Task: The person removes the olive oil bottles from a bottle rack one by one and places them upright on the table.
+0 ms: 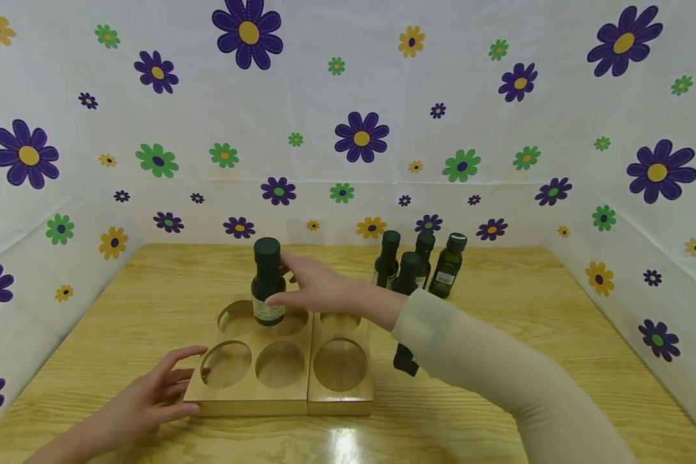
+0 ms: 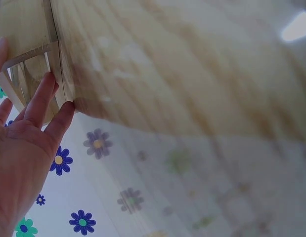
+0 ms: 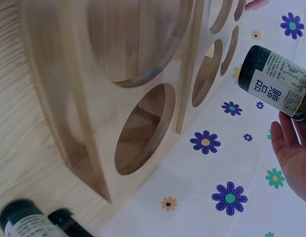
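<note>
A dark green bottle (image 1: 267, 283) with a black cap and pale label is held upright in my right hand (image 1: 319, 283), thumb and fingers round its body. Its base hangs over the back holes of a wooden rack (image 1: 249, 407); in the right wrist view the bottle (image 3: 274, 81) appears apart from the rack (image 3: 106, 116). The rack has a wider left block with several round holes and a narrower right block (image 1: 342, 407) with two. My left hand (image 1: 145, 399) touches the rack's left end with extended fingers, thumb near the front corner.
Several dark bottles (image 1: 387, 258) stand at the back right, partly behind the right forearm; one (image 1: 448, 267) is more angular with a white label. Below the right sleeve (image 1: 470, 348) shows a small black object (image 1: 406, 359). Flowered cloth (image 1: 359, 84) walls the table's back and sides.
</note>
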